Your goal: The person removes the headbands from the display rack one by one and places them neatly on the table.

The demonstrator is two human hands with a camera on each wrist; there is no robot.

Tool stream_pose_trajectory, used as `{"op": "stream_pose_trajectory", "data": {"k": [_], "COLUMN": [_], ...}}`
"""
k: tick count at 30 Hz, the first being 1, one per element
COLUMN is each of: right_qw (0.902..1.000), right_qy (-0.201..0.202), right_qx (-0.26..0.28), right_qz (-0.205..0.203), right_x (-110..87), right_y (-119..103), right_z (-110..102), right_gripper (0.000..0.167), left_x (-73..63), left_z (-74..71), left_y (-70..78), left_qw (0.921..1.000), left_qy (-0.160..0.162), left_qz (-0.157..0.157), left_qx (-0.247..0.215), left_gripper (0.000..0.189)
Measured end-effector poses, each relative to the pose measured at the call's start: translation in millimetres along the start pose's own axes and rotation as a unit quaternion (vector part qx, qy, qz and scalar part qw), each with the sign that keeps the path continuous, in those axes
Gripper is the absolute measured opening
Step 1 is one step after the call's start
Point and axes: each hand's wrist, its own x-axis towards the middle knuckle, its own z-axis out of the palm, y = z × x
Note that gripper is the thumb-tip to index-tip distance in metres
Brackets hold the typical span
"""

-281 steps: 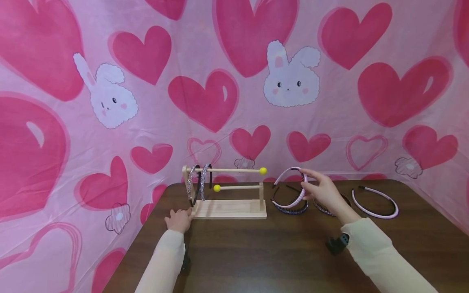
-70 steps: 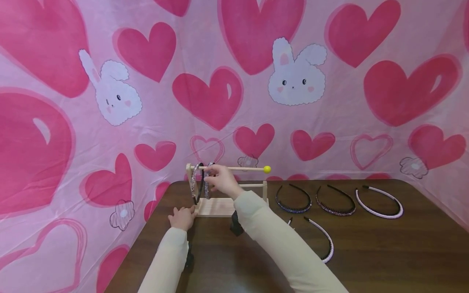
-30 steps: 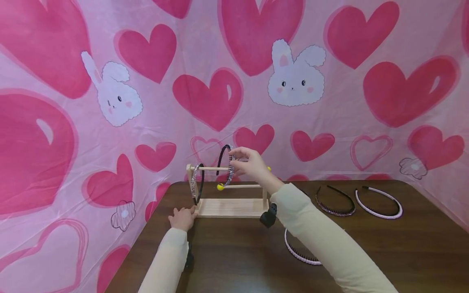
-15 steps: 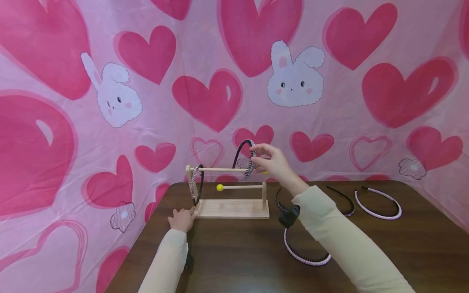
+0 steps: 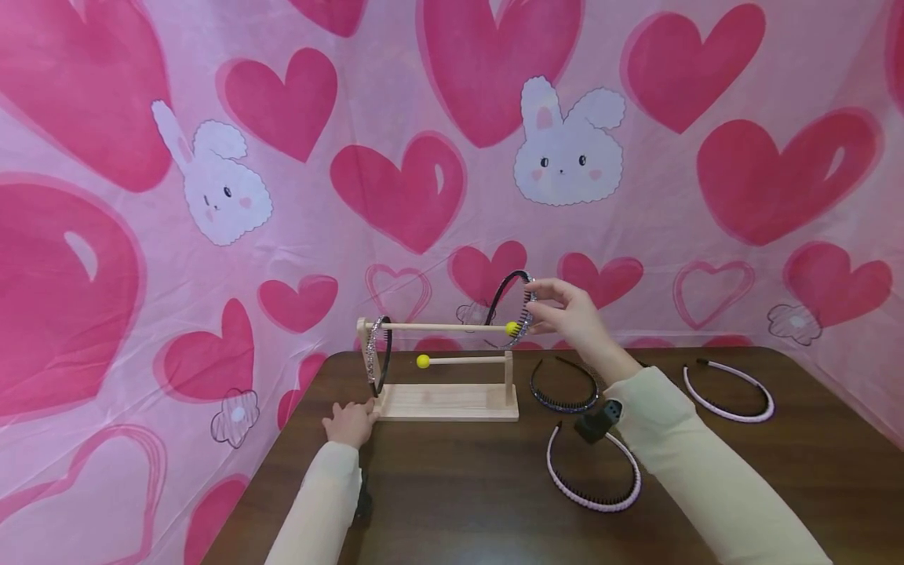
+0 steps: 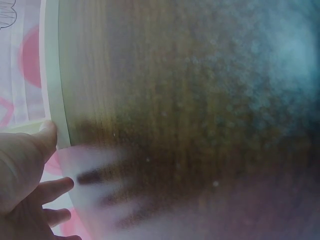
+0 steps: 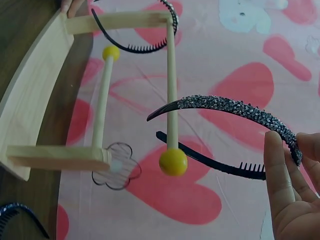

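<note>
My right hand (image 5: 575, 318) pinches a silver-glitter headband (image 7: 235, 108) with black comb teeth between thumb and fingers. Its two tips straddle the upper rod of a wooden headband stand (image 5: 446, 402) in the right wrist view, close to the yellow ball (image 7: 173, 162) at the rod's end. At the rod's other end hangs a second glitter headband (image 5: 372, 357). My left hand (image 5: 348, 424) rests on the table at the left end of the stand's base, fingers spread; the left wrist view shows its thumb (image 6: 48, 135) against the base's edge.
A lower rod (image 5: 466, 361) with its own yellow ball carries no headband. On the brown table (image 5: 452, 494) lie a dark blue glitter headband (image 5: 565, 406), a pale pink one (image 5: 596, 506) in front and another pale pink one (image 5: 741, 419) at the right.
Earlier my right hand held a pale pink headband, which now lies on the table. It then gripped the second silver headband and slid it rightwards along the upper rod. My left hand stayed put.
</note>
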Motion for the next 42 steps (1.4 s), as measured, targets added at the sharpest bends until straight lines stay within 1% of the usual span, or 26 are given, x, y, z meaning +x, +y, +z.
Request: {"op": "stream_pose_trajectory", "data": {"k": [6, 9, 14, 16, 19, 21, 25, 29, 37, 40, 42], "right_qw": [0.9999, 0.9998, 0.9995, 0.9993, 0.9993, 0.9993, 0.9992, 0.9992, 0.9988, 0.9980, 0.9965], "right_qy": [0.014, 0.014, 0.015, 0.017, 0.020, 0.023, 0.027, 0.035, 0.044, 0.049, 0.050], "right_qx": [-0.009, -0.012, -0.024, -0.023, -0.012, 0.006, 0.018, 0.002, -0.005, -0.031, -0.059], "right_qz": [0.001, 0.005, 0.018, 0.024, 0.028, 0.027, 0.022, 0.019, 0.023, 0.026, 0.031], "right_x": [-8.5, -14.8, -24.8, -28.9, -35.6, -39.9, -49.1, -58.3, -77.6, -85.7, -91.9], "right_y": [2.5, 3.5, 3.2, 3.8, 6.4, 8.7, 12.0, 14.8, 20.1, 21.7, 23.0], "right_z": [-18.6, -27.1, -41.0, -46.8, -56.1, -61.9, -73.8, -85.0, -105.8, -113.3, -118.2], "right_gripper": [0.039, 0.040, 0.041, 0.039, 0.033, 0.029, 0.027, 0.027, 0.029, 0.030, 0.030], "left_x": [0.4, 0.2, -1.0, -1.3, -1.7, -1.6, -1.5, -1.9, -2.9, -2.6, -2.1], "left_z": [0.4, 0.4, -1.0, -1.4, -1.6, -1.7, -2.2, -2.6, -2.4, -2.5, -2.2], "left_y": [0.1, 0.1, 1.7, 2.0, 2.1, 2.4, 2.7, 2.9, 2.4, 2.5, 2.6], "left_qw": [1.0000, 1.0000, 1.0000, 0.9999, 1.0000, 1.0000, 1.0000, 1.0000, 1.0000, 1.0000, 1.0000], "left_qy": [-0.003, -0.002, -0.006, -0.010, -0.009, -0.007, -0.006, -0.005, 0.003, 0.000, -0.002], "left_qz": [-0.001, 0.000, -0.002, -0.004, -0.004, -0.002, -0.001, -0.002, 0.000, 0.000, -0.001], "left_qx": [0.002, 0.000, -0.002, -0.001, -0.002, -0.002, -0.004, -0.006, -0.008, -0.005, -0.003], "left_gripper": [0.039, 0.039, 0.039, 0.039, 0.039, 0.039, 0.039, 0.039, 0.038, 0.039, 0.039]}}
